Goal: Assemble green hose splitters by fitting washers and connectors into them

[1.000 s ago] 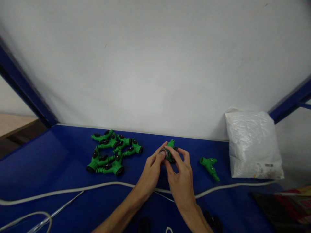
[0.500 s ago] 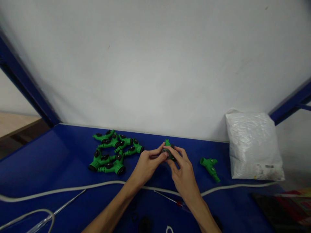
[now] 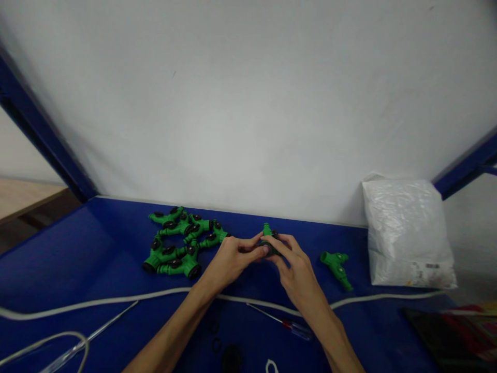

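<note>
Two bare hands meet over the middle of the blue table top, both closed on one green plastic hose splitter with a dark collar, which is held just above the surface, near the white back wall. The left hand pinches the fitting from the left, thumb and fingertips drawn together on the dark collar; the right hand grips it from the right, fingers curled together over the body, so that only one green stub shows above the knuckles. How the collar sits on the fitting is hidden by the fingers.

To the left, well apart from the hands, a cluster of green splitters with black knobs and collars lies in a loose heap. To the right, a single green splitter body without dark parts lies alone on the table, between the hands and a crumpled white plastic bag that stands against the wall. A white cord crosses the table nearer the person, passing under both forearms, and a thin screwdriver with a clear handle lies beside it.

Judged from this layout, the heap is finished work, the piece in hand is midway, and at least the lone bare body remains.
</note>
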Action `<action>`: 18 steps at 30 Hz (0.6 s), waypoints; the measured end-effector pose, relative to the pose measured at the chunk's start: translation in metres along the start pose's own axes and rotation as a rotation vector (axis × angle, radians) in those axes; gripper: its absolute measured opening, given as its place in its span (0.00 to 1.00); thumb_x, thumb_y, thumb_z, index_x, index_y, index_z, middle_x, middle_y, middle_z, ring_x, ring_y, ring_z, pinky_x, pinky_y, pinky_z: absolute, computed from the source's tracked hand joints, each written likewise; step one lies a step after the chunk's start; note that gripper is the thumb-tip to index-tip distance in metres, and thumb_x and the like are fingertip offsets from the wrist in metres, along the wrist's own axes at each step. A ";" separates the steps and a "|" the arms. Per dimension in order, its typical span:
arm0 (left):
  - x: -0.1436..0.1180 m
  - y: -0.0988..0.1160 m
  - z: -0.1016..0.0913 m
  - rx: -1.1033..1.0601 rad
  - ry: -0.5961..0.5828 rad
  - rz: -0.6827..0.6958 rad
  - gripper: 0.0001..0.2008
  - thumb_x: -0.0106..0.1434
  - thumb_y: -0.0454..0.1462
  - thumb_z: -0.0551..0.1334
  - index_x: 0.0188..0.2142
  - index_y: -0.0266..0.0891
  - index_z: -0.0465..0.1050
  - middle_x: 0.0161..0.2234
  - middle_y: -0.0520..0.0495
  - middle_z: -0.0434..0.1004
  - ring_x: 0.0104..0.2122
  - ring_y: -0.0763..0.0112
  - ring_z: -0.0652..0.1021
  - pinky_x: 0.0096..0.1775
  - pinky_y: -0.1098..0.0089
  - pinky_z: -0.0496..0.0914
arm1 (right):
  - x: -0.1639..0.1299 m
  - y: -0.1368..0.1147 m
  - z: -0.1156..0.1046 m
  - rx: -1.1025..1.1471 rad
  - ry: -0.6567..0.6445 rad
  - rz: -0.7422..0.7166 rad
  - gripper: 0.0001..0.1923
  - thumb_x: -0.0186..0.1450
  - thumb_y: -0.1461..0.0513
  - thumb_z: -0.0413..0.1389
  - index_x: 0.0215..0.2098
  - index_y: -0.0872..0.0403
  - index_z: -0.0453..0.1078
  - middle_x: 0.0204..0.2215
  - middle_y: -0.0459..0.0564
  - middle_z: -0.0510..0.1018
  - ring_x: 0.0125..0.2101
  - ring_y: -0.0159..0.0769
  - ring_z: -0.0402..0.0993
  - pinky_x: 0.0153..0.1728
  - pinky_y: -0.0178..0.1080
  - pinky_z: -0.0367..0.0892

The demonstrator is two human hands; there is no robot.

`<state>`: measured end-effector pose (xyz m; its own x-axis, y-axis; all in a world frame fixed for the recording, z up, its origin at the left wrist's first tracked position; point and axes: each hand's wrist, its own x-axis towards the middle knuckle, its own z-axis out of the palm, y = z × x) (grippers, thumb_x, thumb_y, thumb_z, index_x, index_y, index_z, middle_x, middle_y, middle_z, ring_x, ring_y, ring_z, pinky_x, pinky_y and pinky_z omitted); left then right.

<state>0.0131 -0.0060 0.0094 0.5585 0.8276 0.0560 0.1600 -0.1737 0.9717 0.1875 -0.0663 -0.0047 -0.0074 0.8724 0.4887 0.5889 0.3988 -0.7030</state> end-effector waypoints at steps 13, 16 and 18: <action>0.001 0.001 0.010 -0.188 0.085 0.016 0.25 0.62 0.48 0.64 0.54 0.38 0.76 0.52 0.45 0.79 0.50 0.52 0.78 0.52 0.61 0.71 | 0.004 -0.009 -0.004 -0.006 0.121 0.094 0.16 0.67 0.63 0.55 0.51 0.44 0.75 0.46 0.52 0.73 0.44 0.41 0.77 0.48 0.44 0.74; 0.000 0.008 0.015 -0.315 0.140 0.035 0.27 0.64 0.51 0.61 0.58 0.39 0.72 0.57 0.45 0.76 0.58 0.54 0.73 0.61 0.60 0.63 | 0.004 -0.017 0.001 0.161 0.191 0.175 0.16 0.66 0.60 0.58 0.52 0.46 0.73 0.48 0.52 0.75 0.47 0.42 0.76 0.49 0.44 0.73; -0.002 0.006 0.019 -0.341 0.112 0.034 0.28 0.65 0.53 0.59 0.58 0.40 0.72 0.59 0.45 0.73 0.61 0.55 0.70 0.64 0.59 0.58 | 0.002 -0.022 0.007 0.287 0.198 0.208 0.16 0.66 0.58 0.59 0.52 0.47 0.72 0.49 0.52 0.77 0.49 0.42 0.76 0.51 0.44 0.72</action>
<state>0.0289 -0.0186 0.0105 0.4628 0.8812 0.0964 -0.1487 -0.0301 0.9884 0.1692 -0.0711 0.0080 0.2602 0.8826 0.3916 0.3121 0.3070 -0.8991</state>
